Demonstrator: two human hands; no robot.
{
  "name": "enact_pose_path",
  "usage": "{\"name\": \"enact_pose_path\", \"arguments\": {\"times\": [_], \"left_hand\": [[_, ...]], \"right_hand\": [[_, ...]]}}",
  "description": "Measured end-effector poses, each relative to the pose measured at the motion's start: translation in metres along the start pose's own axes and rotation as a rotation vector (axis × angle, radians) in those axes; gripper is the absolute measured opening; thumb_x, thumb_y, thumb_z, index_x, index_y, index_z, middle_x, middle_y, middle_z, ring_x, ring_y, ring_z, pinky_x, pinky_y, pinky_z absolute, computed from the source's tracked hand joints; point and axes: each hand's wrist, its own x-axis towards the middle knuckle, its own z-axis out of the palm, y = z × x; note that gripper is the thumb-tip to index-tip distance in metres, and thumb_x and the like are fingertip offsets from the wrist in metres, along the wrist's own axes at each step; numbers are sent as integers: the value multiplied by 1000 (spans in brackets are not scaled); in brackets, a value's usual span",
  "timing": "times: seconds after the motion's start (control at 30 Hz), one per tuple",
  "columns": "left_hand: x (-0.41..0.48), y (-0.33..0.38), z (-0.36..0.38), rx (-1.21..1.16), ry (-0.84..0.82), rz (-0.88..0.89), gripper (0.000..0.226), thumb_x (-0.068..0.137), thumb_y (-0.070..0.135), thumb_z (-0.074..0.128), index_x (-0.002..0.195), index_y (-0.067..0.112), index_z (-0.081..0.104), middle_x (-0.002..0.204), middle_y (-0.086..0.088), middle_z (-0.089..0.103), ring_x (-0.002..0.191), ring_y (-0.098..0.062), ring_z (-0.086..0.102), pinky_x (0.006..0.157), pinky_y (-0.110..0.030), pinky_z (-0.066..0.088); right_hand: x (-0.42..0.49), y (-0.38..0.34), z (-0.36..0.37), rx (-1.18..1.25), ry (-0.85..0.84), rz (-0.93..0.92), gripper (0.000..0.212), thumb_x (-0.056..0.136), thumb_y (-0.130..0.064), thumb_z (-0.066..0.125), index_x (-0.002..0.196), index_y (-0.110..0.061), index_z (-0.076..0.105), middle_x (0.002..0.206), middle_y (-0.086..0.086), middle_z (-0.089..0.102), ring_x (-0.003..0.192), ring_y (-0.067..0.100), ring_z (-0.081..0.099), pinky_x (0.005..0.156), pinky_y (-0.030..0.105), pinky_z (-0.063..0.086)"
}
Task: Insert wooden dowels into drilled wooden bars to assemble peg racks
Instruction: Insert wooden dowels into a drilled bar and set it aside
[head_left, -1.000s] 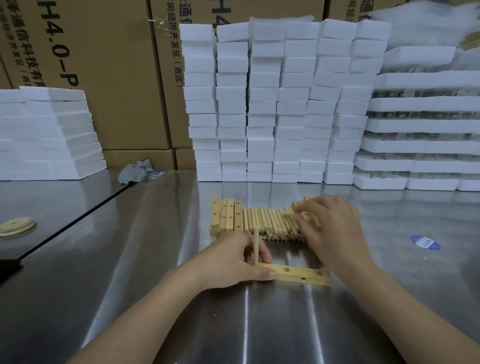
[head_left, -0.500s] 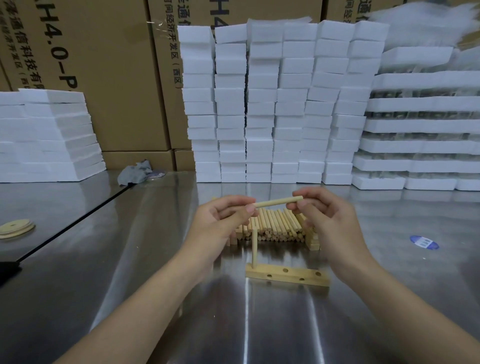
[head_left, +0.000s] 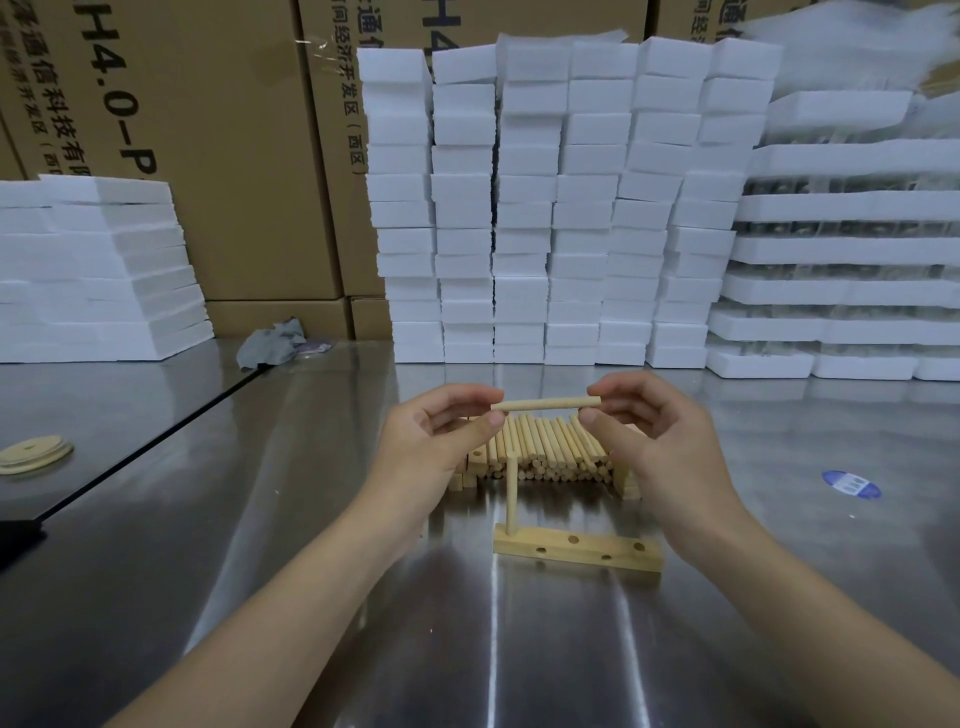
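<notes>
Both our hands have risen: left hand (head_left: 441, 441) and right hand (head_left: 654, 441) pinch a pale round wooden dowel (head_left: 545, 404) by its ends. Next we upend it into the drilled pale wooden bar (head_left: 576, 553).

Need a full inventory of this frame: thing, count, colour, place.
table: one, steel grey, under everything
bar: one, pale wood, front centre
upright dowel: one, pale wood, in bar's left end hole
held dowel: one, pale wood, level above pile
dowel pile: many, pale wood, behind bar
spare bars: several, pale wood, flanking pile
foam stacks: many, white, along the back
boxes: several, brown, behind foam
rag: one, grey, rear left
discs: few, pale wood, far left
sticker: one, blue, right
left hand: one, pinches held dowel's left end
right hand: one, pinches its right end
</notes>
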Motion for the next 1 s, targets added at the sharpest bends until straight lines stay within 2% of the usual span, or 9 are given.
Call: {"name": "enact_pose_path", "arguments": {"times": [0.2,0.37,0.43,0.53,0.6,0.7,0.83,0.9,1.0], "left_hand": [[-1,1,0,-9,11,-15,18,95,30,79,109,40,82,105,7,82,87,-1,68,72,-28,46],[-2,2,3,-17,-13,40,20,95,20,78,106,36,85,101,6,82,84,3,69,66,-11,50],[-3,3,4,-2,-38,53,20,96,21,78,106,36,85,102,4,82,85,2,70,69,-10,51],[-6,4,6,21,-92,60,20,96,22,77,110,35,84,105,2,82,97,-5,74,76,-11,51],[-8,4,8,12,-119,64,21,97,18,76,112,30,84,104,0,83,100,-9,75,77,-13,52],[-9,6,11,39,-145,85,23,99,13,73,116,24,82,102,3,83,89,-5,73,70,-11,51],[-10,4,15,90,-180,82,22,99,9,72,115,19,83,105,0,82,87,-11,70,72,-14,51],[-11,2,16,103,-190,71,20,99,8,72,114,16,82,107,-3,81,98,-25,73,78,-18,53],[-12,2,16,102,-197,56,20,99,9,73,114,18,81,104,-5,80,97,-13,74,72,-11,49]], "right_hand": [[0,-1,-2,-11,-69,37,5,91,-27,82,91,-28,77,87,-2,75,79,5,65,71,22,51],[0,1,1,-36,-244,92,27,91,-46,67,83,-24,80,77,-1,73,73,12,63,62,22,48],[0,3,1,-94,-337,121,26,91,-48,68,85,-26,81,74,-3,71,70,14,61,63,28,46],[-1,4,1,-117,-487,164,26,94,-49,74,93,-24,82,76,-1,72,67,10,57,62,21,45],[-2,3,2,-151,-507,135,25,94,-48,76,94,-24,83,75,-4,69,66,10,55,62,17,45],[2,0,-5,-317,-470,116,26,88,-59,74,97,-37,84,83,-9,65,73,15,59,67,27,47],[5,-7,-18,-321,-521,205,15,92,-43,79,96,-30,83,81,13,67,71,19,56,69,39,43],[6,-8,-20,-250,-528,228,12,92,-33,80,92,-21,82,78,7,69,72,17,59,70,33,48],[5,-9,-21,-234,-578,244,12,94,-26,80,88,-15,80,80,8,73,74,16,64,68,24,54]]}}
